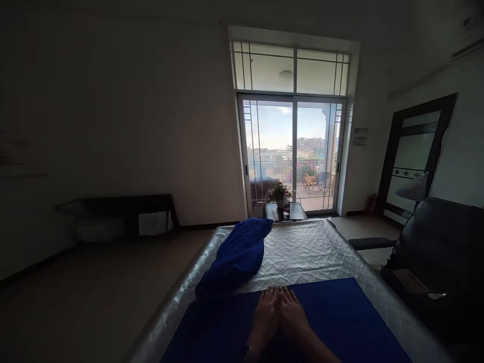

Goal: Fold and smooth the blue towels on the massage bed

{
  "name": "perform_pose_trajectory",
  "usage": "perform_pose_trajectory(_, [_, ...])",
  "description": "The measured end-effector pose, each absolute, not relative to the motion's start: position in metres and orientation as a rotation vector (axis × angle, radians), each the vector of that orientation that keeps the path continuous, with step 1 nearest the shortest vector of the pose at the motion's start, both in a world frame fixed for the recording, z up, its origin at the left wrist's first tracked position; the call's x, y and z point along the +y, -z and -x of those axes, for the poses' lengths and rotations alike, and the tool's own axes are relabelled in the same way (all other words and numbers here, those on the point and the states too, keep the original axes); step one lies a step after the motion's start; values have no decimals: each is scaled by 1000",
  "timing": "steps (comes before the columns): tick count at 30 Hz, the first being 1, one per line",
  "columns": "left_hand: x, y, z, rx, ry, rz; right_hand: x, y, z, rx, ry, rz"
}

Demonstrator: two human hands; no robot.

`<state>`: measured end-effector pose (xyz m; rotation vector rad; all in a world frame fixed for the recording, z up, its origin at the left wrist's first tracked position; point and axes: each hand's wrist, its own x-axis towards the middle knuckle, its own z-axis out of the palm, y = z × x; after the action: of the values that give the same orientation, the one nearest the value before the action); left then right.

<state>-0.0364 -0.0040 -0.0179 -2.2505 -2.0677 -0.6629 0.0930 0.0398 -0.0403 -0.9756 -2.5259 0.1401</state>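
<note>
A dark blue cloth [336, 312] lies spread flat over the near part of a table with a shiny quilted silver cover [302, 247]. My left hand [267, 307] rests palm down on this cloth, fingers stretched forward to its far edge. Right beside it, my right hand [292, 308] lies flat the same way, the two hands touching or almost touching along their inner sides. Farther off to the left, a second blue cloth [240, 252] lies bunched on the silver cover. Both palms are hidden from view.
Beyond the table stands a small dark side table [270, 212] with a potted plant [279, 192] and a bottle [286, 205]. A black armchair [434, 247] stands close on the right. Against the left wall is a low dark bench [128, 209]. Sliding glass doors [268, 151] face me.
</note>
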Motion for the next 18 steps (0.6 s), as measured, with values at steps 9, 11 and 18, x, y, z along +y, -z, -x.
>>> perform_pose_trajectory(9, [5,41,43,-2180,673,2256,39,43,-94,-2516,-174,992])
perform_pose_trajectory(11, [6,42,44,-2173,653,2269,39,41,-94,-2520,-197,1016])
perform_pose_trajectory(18, [2,28,46,-2134,564,2303,29,19,-97,-2558,-269,1103])
